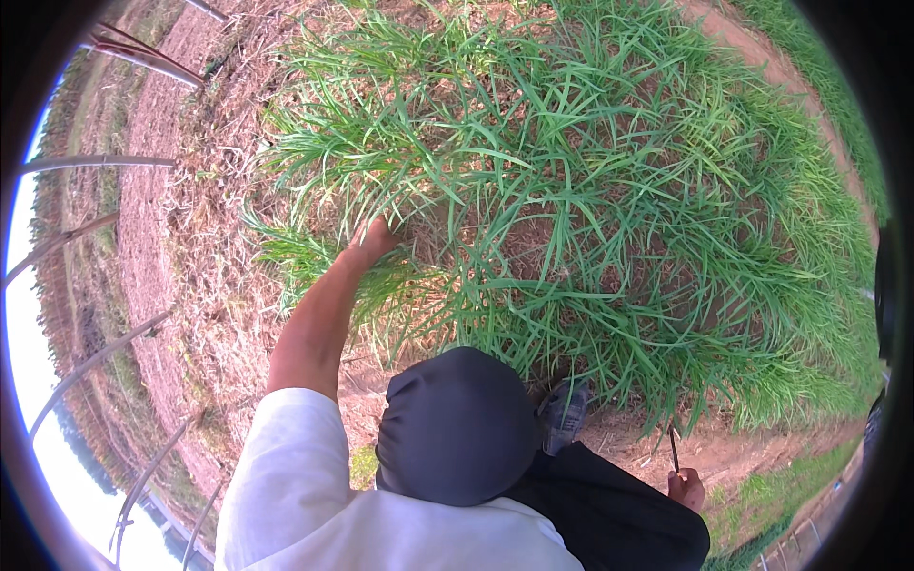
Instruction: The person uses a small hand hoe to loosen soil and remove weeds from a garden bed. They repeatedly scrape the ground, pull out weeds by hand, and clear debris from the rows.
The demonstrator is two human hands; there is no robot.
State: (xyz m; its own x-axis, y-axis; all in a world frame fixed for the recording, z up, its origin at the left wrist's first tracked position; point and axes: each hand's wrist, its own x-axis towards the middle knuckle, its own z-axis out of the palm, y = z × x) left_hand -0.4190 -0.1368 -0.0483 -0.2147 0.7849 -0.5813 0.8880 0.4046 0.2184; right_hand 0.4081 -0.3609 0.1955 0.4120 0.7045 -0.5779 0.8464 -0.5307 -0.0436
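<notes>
My left hand (377, 236) reaches down into a bed of long, narrow green leaves (562, 200), at the bed's left side. Leaves and dry straw cover its fingers, so whether they grip anything is hidden. Out at the lower right, beyond my knee, my right hand (685, 488) is closed around a thin, dark, rod-like tool (674, 447). That tool points up toward the near edge of the leaves; its kind does not show clearly.
My dark-covered knee (462, 428) and a grey shoe (566, 416) are close to the plants. Several thin poles (100, 162) rise along the left. Dry straw (214, 219) covers the ground there. A bare dirt path (752, 43) curves past the upper right.
</notes>
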